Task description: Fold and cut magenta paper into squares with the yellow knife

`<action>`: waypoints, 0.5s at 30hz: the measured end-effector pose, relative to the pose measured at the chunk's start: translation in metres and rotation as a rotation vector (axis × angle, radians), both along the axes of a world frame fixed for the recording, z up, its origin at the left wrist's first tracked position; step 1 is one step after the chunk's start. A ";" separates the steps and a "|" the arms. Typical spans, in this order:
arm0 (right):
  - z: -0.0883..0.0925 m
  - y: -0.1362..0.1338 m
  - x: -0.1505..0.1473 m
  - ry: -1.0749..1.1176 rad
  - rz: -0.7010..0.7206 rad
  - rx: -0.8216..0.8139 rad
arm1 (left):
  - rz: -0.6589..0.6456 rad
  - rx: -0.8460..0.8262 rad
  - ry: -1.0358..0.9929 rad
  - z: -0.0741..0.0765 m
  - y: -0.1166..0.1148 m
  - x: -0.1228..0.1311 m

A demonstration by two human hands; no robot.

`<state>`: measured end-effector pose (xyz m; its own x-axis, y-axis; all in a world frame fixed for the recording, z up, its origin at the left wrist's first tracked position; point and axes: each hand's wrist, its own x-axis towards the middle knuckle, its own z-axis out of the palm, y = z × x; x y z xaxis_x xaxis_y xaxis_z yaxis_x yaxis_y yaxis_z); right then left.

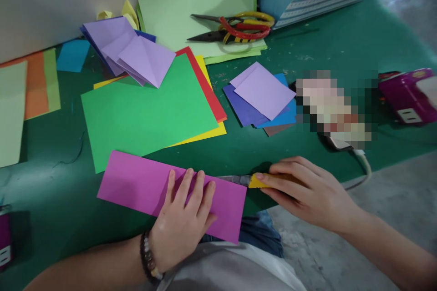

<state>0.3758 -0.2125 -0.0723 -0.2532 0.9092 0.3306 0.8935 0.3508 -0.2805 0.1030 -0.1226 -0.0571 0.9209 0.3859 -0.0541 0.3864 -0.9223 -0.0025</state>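
Observation:
A folded magenta sheet of paper (pixel 133 182) lies at the near edge of the green table, one corner jutting past it. My left hand (pixel 186 218) presses on the sheet with its fingers spread flat. In my right hand (pixel 307 191) is a yellow-handled utility knife (pixel 256 181), the fingers closed around the handle. Its metal blade points left along the sheet's far edge and partly slips out of sight there. Just beyond lies a green sheet of paper (pixel 146 109) on top of red and yellow sheets.
Purple folded papers (pixel 146 59) rest on the green sheet. Scissors and pliers (pixel 235 29) lie on pale green paper (pixel 164 13). Small lilac squares (pixel 262 91), a phone with a cable (pixel 334 113) and a purple box-like object (pixel 409 95) are to the right. Orange paper (pixel 36 84) is left.

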 end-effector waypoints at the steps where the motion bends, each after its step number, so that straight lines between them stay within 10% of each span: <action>1: 0.000 0.001 0.000 -0.008 0.009 0.008 | 0.003 0.007 -0.004 0.000 0.000 0.000; 15: -0.002 0.022 -0.015 -0.028 0.082 0.011 | 0.001 0.046 0.008 -0.001 -0.001 0.000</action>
<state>0.3613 -0.1909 -0.0744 -0.3355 0.8816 0.3319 0.8692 0.4256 -0.2517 0.1032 -0.1237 -0.0576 0.9203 0.3887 -0.0439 0.3867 -0.9209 -0.0485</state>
